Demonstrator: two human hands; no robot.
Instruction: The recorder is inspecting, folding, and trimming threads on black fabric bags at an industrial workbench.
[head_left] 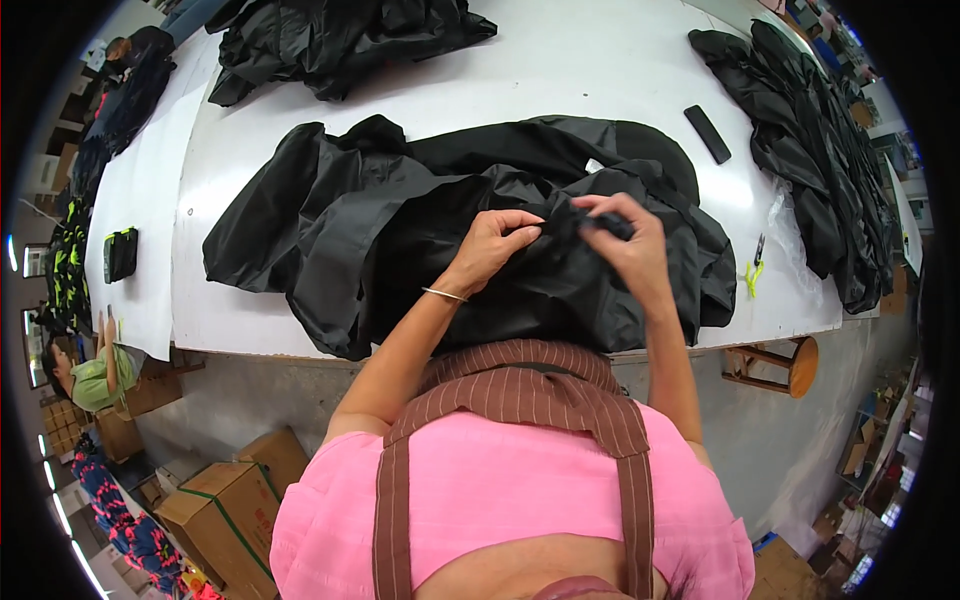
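Note:
A large black garment [340,215] of thin, shiny cloth lies crumpled across the front of the white table, and a small white label [594,166] shows on its upper part. My left hand [492,245] pinches an edge of the cloth between thumb and fingertips over its middle. Close by on the right, my right hand [628,240] has its fingers bent round a bunched dark piece of the same garment. That hand and the cloth in it are slightly blurred, so the exact grip is hard to make out.
More black garments lie at the table's back [340,50] and along its right side [810,150]. A black flat bar [707,134] and small yellow-handled snips [754,275] rest on the white table [250,320]. A wooden stool [790,366] stands by the front edge; cardboard boxes [225,515] sit on the floor.

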